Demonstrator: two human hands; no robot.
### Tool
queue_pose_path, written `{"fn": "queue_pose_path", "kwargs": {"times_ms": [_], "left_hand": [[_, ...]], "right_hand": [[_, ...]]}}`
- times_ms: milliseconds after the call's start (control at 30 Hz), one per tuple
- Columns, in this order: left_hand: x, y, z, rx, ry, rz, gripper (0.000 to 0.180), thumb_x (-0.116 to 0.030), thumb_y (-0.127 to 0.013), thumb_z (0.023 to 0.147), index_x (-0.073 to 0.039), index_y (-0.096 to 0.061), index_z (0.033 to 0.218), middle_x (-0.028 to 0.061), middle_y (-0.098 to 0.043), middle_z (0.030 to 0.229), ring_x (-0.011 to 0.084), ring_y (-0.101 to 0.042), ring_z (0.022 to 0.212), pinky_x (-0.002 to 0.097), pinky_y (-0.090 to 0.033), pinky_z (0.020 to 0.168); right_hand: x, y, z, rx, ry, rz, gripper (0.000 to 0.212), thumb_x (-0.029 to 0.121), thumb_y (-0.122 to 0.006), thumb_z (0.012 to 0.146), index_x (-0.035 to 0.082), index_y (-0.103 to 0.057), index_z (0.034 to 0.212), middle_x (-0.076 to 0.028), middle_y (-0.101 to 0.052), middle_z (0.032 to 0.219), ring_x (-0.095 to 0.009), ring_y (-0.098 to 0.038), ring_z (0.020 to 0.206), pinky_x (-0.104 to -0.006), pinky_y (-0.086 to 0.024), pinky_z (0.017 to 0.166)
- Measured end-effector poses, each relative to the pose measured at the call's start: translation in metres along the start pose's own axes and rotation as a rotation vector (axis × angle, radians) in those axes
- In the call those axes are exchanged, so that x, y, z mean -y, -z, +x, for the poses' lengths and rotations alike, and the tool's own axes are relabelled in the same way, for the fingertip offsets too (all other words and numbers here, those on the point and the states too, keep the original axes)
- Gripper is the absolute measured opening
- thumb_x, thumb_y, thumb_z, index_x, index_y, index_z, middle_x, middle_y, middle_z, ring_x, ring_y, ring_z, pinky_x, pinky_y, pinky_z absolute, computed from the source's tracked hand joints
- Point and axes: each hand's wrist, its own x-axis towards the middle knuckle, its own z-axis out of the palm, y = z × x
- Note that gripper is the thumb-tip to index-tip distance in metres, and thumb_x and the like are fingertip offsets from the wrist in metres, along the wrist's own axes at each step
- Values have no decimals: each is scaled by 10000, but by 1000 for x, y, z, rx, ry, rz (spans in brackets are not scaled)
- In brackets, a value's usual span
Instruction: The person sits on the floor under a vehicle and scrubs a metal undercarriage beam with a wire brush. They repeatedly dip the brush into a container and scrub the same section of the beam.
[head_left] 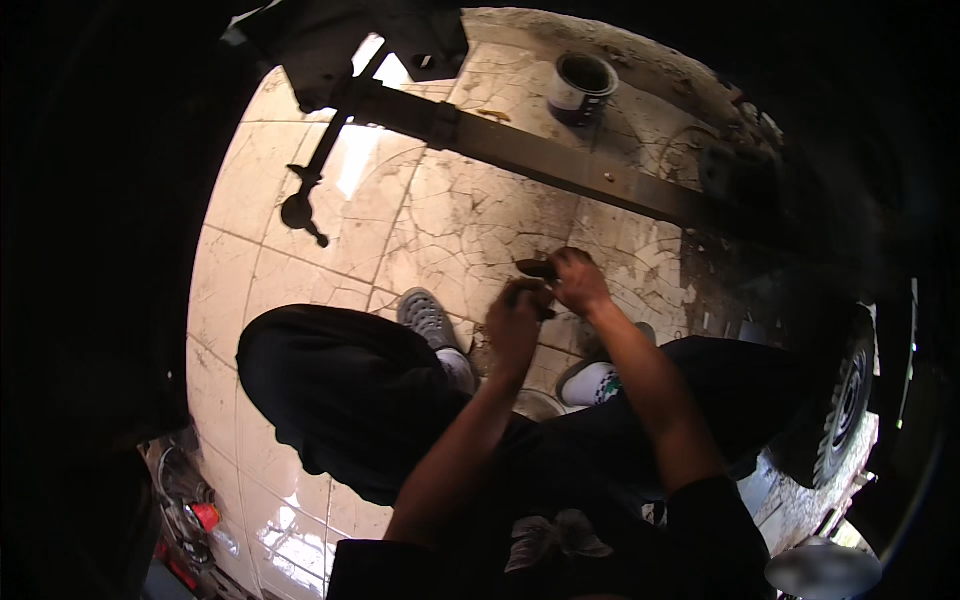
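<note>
Hands (512,312) (577,280) close together, dark object (537,269) between.

Looks like matt metal on the beam (555,163), upper centre; glossy, cracked tile on the floor (325,272), left; matt cloth on the trousers (340,385), lower left.

room over tiles (300,280) left — metal beam (540,161) ahead

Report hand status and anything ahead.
Right hand gripping small dark piece, kind unclear. Left hand curled beside it, grip uncertain. Metal beam crosses ahead.
</note>
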Motion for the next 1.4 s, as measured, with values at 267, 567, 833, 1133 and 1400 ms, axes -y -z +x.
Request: {"fn": "queue_pose_path", "kwargs": {"times_ms": [267, 567, 833, 1133, 1400], "left_hand": [[-1, 19, 25, -253, -12, -342, 195, -131, -534, 995, -9, -678, 947, 47, -574, 745, 160, -526, 594, 409, -607, 798], [-3, -40, -22, 181, 355, -156, 559, -553, -662, 1032, -3, -760, 1004, 21, -655, 793, 110, -604, 737, 324, -504, 652], [-32, -18, 11, 380, 372, -154, 519, -453, -790, 961, 26, -778, 1160, 44, -733, 858, 116, -632, 772, 271, -509, 752], [-24, -35, 12, 386, 154, -16, 434, -399, -790, 977, -62, -783, 1250, 34, -743, 902, 84, -624, 756, 257, -501, 693], [-22, -18, 27, -119, 264, -451, 267, -304, -726, 1019, -61, -787, 1112, -25, -711, 941, 48, -467, 644, 274, -511, 719]], "right_hand": [[85, 89, -12, -690, 14, 404, 342, 84, -890, 828, 86, -678, 1096, -123, -696, 1127, -336, -734, 975, -413, -614, 850], [163, 82, -81, -875, -686, 804, 379, 6, -806, 915, -37, -645, 1255, -144, -713, 1240, -238, -704, 1119, -363, -572, 953], [140, 103, -90, -532, -546, 1237, 427, 214, -679, 1036, -17, -537, 1366, -144, -683, 1157, -175, -705, 914, -282, -557, 727], [89, 167, -51, -140, -723, 883, 559, 210, -573, 1064, 62, -417, 1580, -46, -646, 921, -104, -599, 726, -286, -517, 645], [71, 180, -3, -184, -736, -136, 714, 136, -582, 1073, 151, -245, 1702, -317, -697, 1112, -464, -738, 1027, -544, -587, 874]]}}
